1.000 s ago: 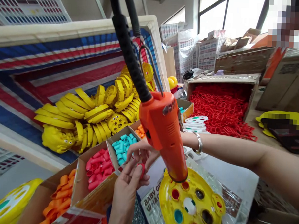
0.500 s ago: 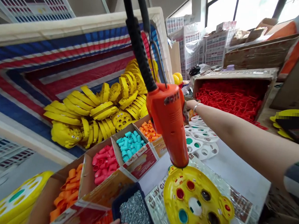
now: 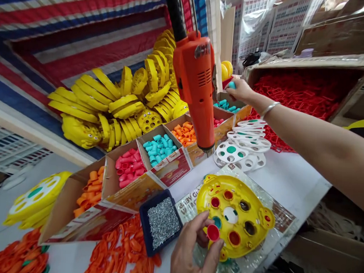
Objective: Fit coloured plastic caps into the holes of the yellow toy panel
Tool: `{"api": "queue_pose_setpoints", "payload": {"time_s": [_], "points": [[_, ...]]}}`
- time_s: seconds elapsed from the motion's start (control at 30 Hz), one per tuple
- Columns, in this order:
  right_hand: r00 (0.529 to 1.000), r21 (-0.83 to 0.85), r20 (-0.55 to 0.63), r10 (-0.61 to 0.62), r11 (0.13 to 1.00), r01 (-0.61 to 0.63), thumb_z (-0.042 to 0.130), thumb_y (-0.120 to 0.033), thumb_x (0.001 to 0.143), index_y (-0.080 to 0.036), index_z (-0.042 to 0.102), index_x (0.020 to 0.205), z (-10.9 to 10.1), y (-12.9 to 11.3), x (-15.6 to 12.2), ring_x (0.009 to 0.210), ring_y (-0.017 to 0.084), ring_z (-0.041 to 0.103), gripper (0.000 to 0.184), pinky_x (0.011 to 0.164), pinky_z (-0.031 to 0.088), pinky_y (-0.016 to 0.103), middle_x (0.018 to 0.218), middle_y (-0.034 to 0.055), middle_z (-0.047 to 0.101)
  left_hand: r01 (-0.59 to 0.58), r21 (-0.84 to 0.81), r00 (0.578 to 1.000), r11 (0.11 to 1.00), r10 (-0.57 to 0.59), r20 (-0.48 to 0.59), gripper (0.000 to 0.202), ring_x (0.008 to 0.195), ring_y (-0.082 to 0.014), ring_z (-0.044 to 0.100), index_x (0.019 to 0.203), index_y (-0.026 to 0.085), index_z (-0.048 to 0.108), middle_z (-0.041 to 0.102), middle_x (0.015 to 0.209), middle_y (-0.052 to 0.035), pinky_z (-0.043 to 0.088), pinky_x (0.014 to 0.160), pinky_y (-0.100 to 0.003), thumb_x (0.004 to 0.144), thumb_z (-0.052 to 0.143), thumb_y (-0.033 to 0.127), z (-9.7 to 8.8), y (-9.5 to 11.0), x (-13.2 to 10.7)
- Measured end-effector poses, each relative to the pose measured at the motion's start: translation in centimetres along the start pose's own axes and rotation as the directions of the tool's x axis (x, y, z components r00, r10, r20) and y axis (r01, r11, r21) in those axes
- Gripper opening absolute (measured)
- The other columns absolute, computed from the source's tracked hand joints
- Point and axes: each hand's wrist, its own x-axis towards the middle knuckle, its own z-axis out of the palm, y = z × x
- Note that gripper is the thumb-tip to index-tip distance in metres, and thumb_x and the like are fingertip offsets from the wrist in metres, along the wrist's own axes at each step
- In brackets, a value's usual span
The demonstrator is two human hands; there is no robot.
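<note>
My left hand pinches a pink plastic cap, its round hollow end facing up, at the near left edge of a yellow animal-shaped toy shell. Coloured round inserts sit in several of the shell's holes, with a white disc in the middle. Beyond, my right hand has its fingers closed on a turquoise cap, just above a box compartment of turquoise caps. An orange electric screwdriver hangs bit-down between my hands, above the table.
Cardboard compartments hold orange, pink and turquoise caps. A dark tray of screws stands left of the shell. White perforated plates lie to the right, before a carton of red parts. Yellow shells fill a striped-lined bin.
My left hand has come up from the bottom edge to the shell with a pink cap. My right hand has come out from behind the screwdriver, now showing a turquoise cap. The view has shifted downward.
</note>
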Motion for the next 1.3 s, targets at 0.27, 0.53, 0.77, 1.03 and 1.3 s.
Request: {"api": "queue_pose_setpoints", "payload": {"time_s": [0.27,0.53,0.77,1.03,1.3], "points": [[0.984,0.701,0.103,-0.148,0.713,0.034,0.075,-0.044,0.086,-0.018,0.056,0.102,-2.6,-4.5,-12.9,0.051,0.004,0.040,0.036,0.049,0.039,0.017,0.064,-0.0086,0.047,-0.196,-0.031,0.972,0.980,0.198,0.124,0.029,0.101,-0.0174,0.068,0.116,0.032,0.067,0.073,0.109,0.0005,0.055,0.092,-0.028,0.090,0.067,0.018,1.4,-0.3,0.7],[0.937,0.800,0.342,-0.067,0.543,-0.253,0.074,-0.046,0.085,-0.022,0.064,0.097,0.3,-3.3,-25.2,0.046,0.005,0.034,0.029,0.043,0.033,0.018,0.064,-0.0060,0.045,-0.118,-0.091,0.928,0.989,0.142,0.345,0.024,0.104,-0.0161,0.067,0.105,0.024,0.068,0.070,0.107,-0.0023,0.053,0.093,-0.026,0.089,0.059,0.008,2.0,1.7,2.4],[0.922,0.801,0.386,0.024,0.487,-0.348,0.069,-0.042,0.090,-0.023,0.062,0.100,1.4,-2.9,-29.2,0.048,0.005,0.033,0.023,0.046,0.031,0.020,0.066,-0.0055,0.045,-0.165,-0.104,0.861,0.981,0.195,0.470,0.014,0.099,-0.0192,0.065,0.101,0.019,0.066,0.068,0.104,-0.0050,0.052,0.089,-0.032,0.096,0.056,0.012,2.7,3.4,3.7],[0.909,0.794,0.414,0.041,0.472,-0.383,0.069,-0.045,0.089,-0.020,0.060,0.101,2.7,-2.5,-30.4,0.049,0.004,0.034,0.029,0.047,0.033,0.018,0.064,-0.0071,0.042,-0.304,-0.030,0.697,0.952,0.243,0.675,0.037,0.111,-0.0230,0.061,0.121,0.015,0.064,0.069,0.116,-0.0091,0.048,0.104,-0.041,0.091,0.050,-0.003,3.0,5.0,4.4],[0.899,0.767,0.436,0.051,0.502,-0.400,0.070,-0.049,0.088,-0.018,0.059,0.101,3.7,-2.8,-30.6,0.048,0.005,0.035,0.036,0.045,0.032,0.018,0.063,-0.0068,0.043,-0.323,-0.043,0.659,0.945,0.257,0.707,0.052,0.127,-0.0220,0.056,0.136,0.016,0.055,0.064,0.134,-0.0109,0.042,0.115,-0.045,0.091,0.043,-0.005,3.3,3.9,3.8]]}}
